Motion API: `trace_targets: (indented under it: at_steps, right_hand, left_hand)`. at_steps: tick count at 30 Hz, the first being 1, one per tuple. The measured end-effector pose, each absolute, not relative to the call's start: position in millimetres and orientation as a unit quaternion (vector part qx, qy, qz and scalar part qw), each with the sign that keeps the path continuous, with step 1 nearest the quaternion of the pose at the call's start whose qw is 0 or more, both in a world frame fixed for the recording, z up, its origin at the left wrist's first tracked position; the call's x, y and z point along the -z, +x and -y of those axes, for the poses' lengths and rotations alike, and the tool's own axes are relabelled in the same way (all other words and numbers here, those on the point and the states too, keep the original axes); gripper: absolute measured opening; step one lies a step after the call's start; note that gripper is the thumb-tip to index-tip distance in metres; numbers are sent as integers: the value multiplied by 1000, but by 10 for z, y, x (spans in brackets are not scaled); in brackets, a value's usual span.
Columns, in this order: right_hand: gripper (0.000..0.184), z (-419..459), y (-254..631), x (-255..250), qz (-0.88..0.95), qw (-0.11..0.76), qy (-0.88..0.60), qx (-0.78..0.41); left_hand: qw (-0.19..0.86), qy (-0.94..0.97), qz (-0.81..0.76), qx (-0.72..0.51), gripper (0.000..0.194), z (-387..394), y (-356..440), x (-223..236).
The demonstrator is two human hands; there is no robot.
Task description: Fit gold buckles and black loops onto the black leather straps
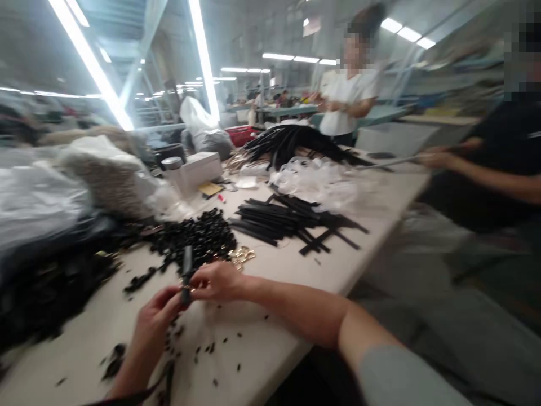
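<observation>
Over the near part of the table (236,338), my left hand (156,313) pinches a short black strap (187,262), which stands upright from the fingers. My right hand (220,281) meets it from the right, its fingers closed at the strap, where a small gold-coloured glint shows. Blur hides the exact shape of that gold part. Just behind the hands lie a heap of small black pieces (194,234) and a little group of gold-coloured metal pieces (242,256). Black strips (270,220) are piled further back.
Clear plastic bags (313,177) and a bundle of long black strips (291,141) lie at the back. A white box (203,168) and filled bags (105,175) stand left. One person (349,101) stands behind the table; another (499,152) is at the right, holding a long thin object.
</observation>
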State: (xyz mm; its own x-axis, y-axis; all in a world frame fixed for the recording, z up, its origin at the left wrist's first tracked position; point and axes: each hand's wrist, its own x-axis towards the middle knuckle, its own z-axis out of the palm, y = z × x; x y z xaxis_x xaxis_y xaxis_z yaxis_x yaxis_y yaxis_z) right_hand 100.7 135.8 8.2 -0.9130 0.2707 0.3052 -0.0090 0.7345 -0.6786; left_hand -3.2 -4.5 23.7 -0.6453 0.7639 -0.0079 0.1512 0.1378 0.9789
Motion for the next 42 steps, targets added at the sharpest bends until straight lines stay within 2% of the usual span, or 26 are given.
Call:
trace_targets:
  at_steps: [2,5,9,16,23,25,28,32,35,42]
  right_hand:
    - [26,-1360,944,7,845,197,-88,-489]
    - [40,-1319,889,51,698,176,-87,-689]
    - [42,-1224,934,-67,588,163,-108,-785]
    - [40,-1191,928,-90,515,162,-131,-832]
    - [33,-1243,935,-75,636,212,-130,-731]
    - [31,-1252,958,-116,667,171,-114,-716]
    - [33,-1262,1004,-192,655,59,-77,-749]
    - [37,-1303,1053,-235,633,-49,-41,-772]
    - [38,-1322,1061,-221,635,-73,-21,-769]
    - [35,-1273,1048,-242,619,-42,-53,-783]
  left_hand:
    - [323,286,-670,-604,42,92,-110,-175]
    - [325,252,-648,-641,35,66,-124,-106]
    - [321,255,-634,-656,32,29,-30,-112]
    - [320,279,-636,-645,30,4,28,-97]
    - [319,292,-647,-628,34,67,-133,-190]
    - [347,307,-626,-627,38,106,-200,-220]
    - [409,351,-595,-596,39,158,-263,-243]
    - [443,368,-574,-582,41,198,-267,-267]
    - [461,392,-565,-561,37,206,-254,-282]
    - [451,372,-549,-597,35,203,-298,-188]
